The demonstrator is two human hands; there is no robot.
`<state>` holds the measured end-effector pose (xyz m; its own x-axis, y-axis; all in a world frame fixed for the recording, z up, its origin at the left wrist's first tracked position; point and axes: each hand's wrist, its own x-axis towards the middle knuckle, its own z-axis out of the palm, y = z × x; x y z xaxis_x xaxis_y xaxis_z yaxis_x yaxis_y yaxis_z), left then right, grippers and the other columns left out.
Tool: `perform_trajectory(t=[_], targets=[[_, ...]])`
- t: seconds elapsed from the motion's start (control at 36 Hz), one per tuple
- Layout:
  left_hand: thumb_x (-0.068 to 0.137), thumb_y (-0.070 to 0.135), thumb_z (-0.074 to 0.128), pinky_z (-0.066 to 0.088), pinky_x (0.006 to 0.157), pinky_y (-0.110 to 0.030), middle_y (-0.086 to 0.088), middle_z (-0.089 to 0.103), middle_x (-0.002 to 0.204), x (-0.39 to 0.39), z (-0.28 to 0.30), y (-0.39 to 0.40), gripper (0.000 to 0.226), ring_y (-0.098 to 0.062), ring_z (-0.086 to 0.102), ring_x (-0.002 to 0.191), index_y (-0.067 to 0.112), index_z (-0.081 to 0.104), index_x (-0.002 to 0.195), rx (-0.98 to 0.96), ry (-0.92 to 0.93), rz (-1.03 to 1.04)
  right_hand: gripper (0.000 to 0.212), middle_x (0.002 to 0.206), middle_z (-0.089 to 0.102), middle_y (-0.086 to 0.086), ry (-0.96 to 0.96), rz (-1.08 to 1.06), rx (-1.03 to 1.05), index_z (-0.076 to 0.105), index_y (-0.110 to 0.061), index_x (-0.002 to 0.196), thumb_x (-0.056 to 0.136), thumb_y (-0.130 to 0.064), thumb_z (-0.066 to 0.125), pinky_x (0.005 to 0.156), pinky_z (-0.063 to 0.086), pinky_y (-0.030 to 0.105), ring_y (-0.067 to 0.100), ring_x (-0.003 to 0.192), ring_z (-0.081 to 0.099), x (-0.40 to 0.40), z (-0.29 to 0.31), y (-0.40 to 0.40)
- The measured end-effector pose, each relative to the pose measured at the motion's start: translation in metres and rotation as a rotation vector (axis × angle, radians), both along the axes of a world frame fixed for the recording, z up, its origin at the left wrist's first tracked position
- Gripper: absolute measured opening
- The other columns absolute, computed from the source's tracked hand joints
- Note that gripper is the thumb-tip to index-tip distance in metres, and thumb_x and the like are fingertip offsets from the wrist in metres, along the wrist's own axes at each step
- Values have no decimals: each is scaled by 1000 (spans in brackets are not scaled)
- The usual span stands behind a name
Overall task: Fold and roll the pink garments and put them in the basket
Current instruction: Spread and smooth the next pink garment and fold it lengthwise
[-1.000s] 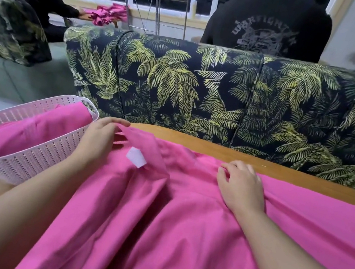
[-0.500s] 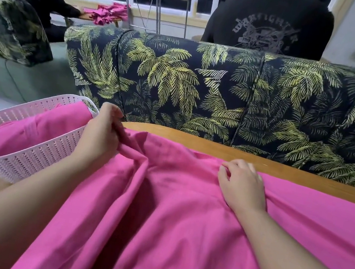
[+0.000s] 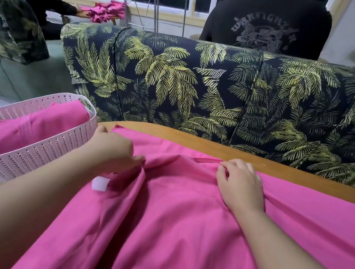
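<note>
Bunching under left hand (image 3: 112,150): pink garment (image 3: 170,215).

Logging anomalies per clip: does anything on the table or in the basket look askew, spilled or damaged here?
Nothing stands out. The pink garment lies rumpled on the table, which suits mid-folding; the left hand pinches a bunched fold and the right hand grips its upper edge. The basket sits upright holding a rolled garment. A white tag shows.
</note>
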<state>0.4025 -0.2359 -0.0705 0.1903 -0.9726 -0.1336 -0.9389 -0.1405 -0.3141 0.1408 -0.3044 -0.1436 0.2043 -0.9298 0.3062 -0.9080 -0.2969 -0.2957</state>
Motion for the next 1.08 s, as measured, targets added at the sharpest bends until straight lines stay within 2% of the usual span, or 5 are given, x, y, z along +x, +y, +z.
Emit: perform_trajectory(t=[0.14, 0.31, 0.44, 0.92, 1.08], targets=[[92, 47, 54, 42, 68, -28, -12, 68, 102, -6, -14, -18, 33, -25, 52, 78, 17, 53, 77, -41, 324, 22, 31, 115, 62, -4, -6, 2, -1, 69, -24, 111, 95, -34, 45, 91, 40, 37, 23, 108, 50, 0, 1, 0], [81, 27, 73, 42, 74, -28, -8, 65, 111, -3, -16, -17, 55, -25, 58, 96, 12, 45, 126, -1, 526, 56, 32, 116, 61, -5, 1, 4, 4, 68, -25, 113, 96, -35, 42, 93, 39, 36, 22, 109, 49, -1, 1, 1], [82, 18, 72, 39, 68, -27, 1, 59, 82, 2, -4, -25, 36, -19, 52, 78, 14, 57, 114, -178, 507, 17, 33, 118, 60, -6, 6, 5, 20, 67, -26, 115, 97, -36, 41, 94, 38, 36, 20, 110, 48, -1, 2, 1], [98, 34, 44, 46, 93, -41, -23, 58, 120, 1, -38, -57, 37, -39, 54, 112, 5, 60, 114, -257, 377, 172, 30, 115, 61, -7, -18, 2, 2, 68, -26, 113, 96, -34, 44, 92, 39, 36, 21, 107, 49, -1, -1, 0], [100, 46, 38, 44, 89, -37, -19, 63, 86, 17, -32, -47, 55, -37, 53, 104, 11, 57, 62, -375, 463, 183, 30, 114, 62, -5, -31, 3, -4, 68, -25, 112, 96, -33, 45, 91, 40, 37, 22, 106, 50, 0, -1, 0]])
